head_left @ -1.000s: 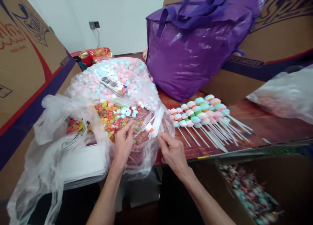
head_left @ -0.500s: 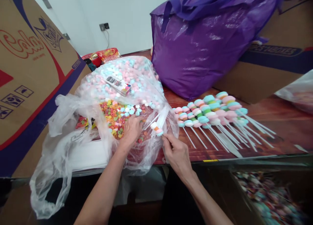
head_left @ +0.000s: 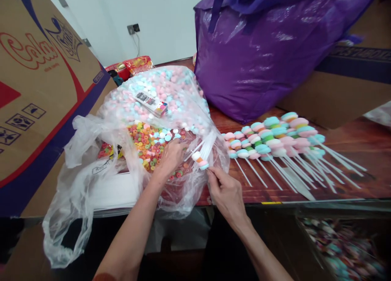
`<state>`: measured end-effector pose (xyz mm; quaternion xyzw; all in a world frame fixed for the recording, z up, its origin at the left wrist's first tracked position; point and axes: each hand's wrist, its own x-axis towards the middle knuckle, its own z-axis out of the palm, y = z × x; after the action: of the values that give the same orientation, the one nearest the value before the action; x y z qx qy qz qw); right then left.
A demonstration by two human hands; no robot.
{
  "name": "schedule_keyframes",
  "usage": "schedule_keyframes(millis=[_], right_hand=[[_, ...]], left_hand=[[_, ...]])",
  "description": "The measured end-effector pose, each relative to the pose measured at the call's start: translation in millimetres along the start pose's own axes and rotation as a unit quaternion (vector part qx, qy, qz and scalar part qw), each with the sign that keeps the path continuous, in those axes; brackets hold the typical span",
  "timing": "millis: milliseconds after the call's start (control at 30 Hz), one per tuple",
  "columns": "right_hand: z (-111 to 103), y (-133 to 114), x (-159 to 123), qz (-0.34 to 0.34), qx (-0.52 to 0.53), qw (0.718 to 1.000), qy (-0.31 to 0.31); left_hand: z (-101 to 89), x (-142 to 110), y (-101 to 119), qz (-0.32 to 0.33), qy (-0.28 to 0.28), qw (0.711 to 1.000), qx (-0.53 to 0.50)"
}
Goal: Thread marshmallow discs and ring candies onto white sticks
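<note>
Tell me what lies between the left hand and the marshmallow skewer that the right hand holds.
Between the left hand and the marshmallow skewer, the head view shows thin white sticks, with clear plastic and a few reddish ring candies near them.

beyond the grip and to its right, a shiny purple bag (head_left: pixel 259 57) with purple handles leans over the table (head_left: pixel 348 142). behind its right side is a brown cardboard box (head_left: pixel 330 97) with a dark blue band. far left of the grip, a second box (head_left: pixel 58 85) carries red and blue print. past the grip to the left, a red packet (head_left: pixel 139 65) lies near the pale wall (head_left: pixel 168 24), where a cord (head_left: pixel 138 45) hangs from a socket (head_left: pixel 133 29).
</note>
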<state>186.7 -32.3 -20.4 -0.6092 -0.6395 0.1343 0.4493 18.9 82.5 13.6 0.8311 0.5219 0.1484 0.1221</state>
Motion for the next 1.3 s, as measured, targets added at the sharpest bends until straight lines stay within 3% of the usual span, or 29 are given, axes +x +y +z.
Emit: schedule_keyframes(millis=[67, 133, 200, 267, 333, 400, 467, 567, 733, 800, 933, 1167, 1300], right_hand=[[0, 0, 0, 0.002, 0.007, 1.000, 0.005], [-2, 0, 0, 0.009, 0.024, 1.000, 0.008], [-3, 0, 1, 0.018, 0.051, 0.999, 0.001], [-4, -1, 2, 0.019, 0.080, 0.997, -0.006], [-4, -4, 2, 0.008, 0.100, 0.995, -0.007], [-3, -7, 2, -0.010, 0.105, 0.994, -0.009], [-3, -9, 2, -0.027, 0.098, 0.995, -0.019], [-4, -12, 3, -0.040, 0.082, 0.995, -0.028], [-7, -7, 4, -0.084, 0.044, 0.995, -0.040], [-9, -2, 5, -0.109, 0.033, 0.992, -0.061], [-13, 3, 6, -0.144, 0.040, 0.983, -0.105], [-16, 3, 7, -0.217, 0.057, 0.967, -0.117], [-15, 2, 5, -0.224, 0.039, 0.967, -0.116]], left_hand=[[1.8, -1, -2, -0.017, 0.029, 0.998, -0.061], [2.9, -5, -3, -0.058, 0.074, 0.978, -0.188], [2.5, -11, -3, -0.108, 0.099, 0.919, -0.367], [1.0, -20, -1, -0.147, 0.088, 0.831, -0.530], [-0.3, -28, 0, -0.171, 0.067, 0.756, -0.629], [-0.8, -34, 2, -0.185, 0.053, 0.709, -0.678], [-0.6, -38, 3, -0.190, 0.042, 0.687, -0.700], [-0.6, -41, 3, -0.184, 0.037, 0.694, -0.695], [-5.3, -48, 2, -0.165, 0.033, 0.777, -0.607], [-7.4, -53, 1, -0.170, 0.020, 0.792, -0.586], [-9.8, -61, -1, -0.187, 0.002, 0.790, -0.583], [-13.4, -71, 2, -0.193, -0.008, 0.800, -0.568], [-14.1, -74, 4, -0.192, -0.002, 0.815, -0.546]])
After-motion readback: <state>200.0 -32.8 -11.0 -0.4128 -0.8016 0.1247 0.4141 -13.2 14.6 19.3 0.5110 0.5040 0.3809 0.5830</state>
